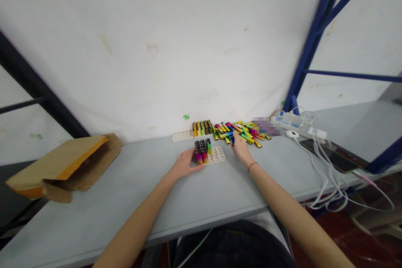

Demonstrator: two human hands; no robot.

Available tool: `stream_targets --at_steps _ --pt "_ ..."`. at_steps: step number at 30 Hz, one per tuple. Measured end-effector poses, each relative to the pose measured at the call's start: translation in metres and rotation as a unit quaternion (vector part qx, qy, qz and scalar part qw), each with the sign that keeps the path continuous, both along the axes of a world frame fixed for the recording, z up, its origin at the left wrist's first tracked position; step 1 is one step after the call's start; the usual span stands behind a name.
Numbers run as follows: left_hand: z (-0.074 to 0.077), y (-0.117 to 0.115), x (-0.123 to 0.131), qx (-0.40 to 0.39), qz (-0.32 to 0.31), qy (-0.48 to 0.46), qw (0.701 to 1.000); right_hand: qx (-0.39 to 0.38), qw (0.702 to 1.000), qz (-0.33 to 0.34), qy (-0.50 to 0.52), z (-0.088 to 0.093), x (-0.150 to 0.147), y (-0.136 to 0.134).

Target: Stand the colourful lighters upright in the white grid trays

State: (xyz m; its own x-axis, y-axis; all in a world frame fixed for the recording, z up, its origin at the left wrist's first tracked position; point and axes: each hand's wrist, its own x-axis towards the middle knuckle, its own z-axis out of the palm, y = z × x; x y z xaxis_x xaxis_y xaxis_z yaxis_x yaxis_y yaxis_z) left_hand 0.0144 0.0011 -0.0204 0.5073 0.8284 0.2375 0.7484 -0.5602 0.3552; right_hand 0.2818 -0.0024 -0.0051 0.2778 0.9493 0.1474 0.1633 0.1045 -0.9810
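My left hand (185,164) grips the left side of a pale holed tray (220,155), its thumb along the front edge. Several lighters with black tops (202,150), purple, red and green, stand upright in the tray's left part; bare round holes show on its right. To the right of the tray, my right hand (241,149) is closed on a blue lighter (233,139), partly hidden by the fingers. It is at the near left edge of a loose pile of colourful lighters (248,135).
Against the wall, a second pale tray (182,135) holds several rows of yellow and dark lighters (202,128). An open cardboard box (63,163) lies at left. A power strip (298,123), white cables (326,176) and a dark flat device (333,155) occupy the right side.
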Motion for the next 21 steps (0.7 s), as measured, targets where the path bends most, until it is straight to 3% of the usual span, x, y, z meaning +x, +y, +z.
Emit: stream_targets --at_steps 6,13,21 --pt "0.0020 0.0022 -0.0033 -0.010 -0.012 -0.004 1.000 -0.034 0.999 0.003 -0.017 0.0053 -0.0018 -0.0028" --pt "0.0050 0.0000 -0.0019 -0.013 -0.013 -0.003 1.000 -0.011 0.998 0.018 -0.052 0.0058 -0.0055 -0.0046" --pt "0.0059 -0.0001 -0.0012 -0.012 -0.011 -0.003 1.000 -0.003 0.999 0.032 -0.022 0.0031 -0.0099 -0.0054"
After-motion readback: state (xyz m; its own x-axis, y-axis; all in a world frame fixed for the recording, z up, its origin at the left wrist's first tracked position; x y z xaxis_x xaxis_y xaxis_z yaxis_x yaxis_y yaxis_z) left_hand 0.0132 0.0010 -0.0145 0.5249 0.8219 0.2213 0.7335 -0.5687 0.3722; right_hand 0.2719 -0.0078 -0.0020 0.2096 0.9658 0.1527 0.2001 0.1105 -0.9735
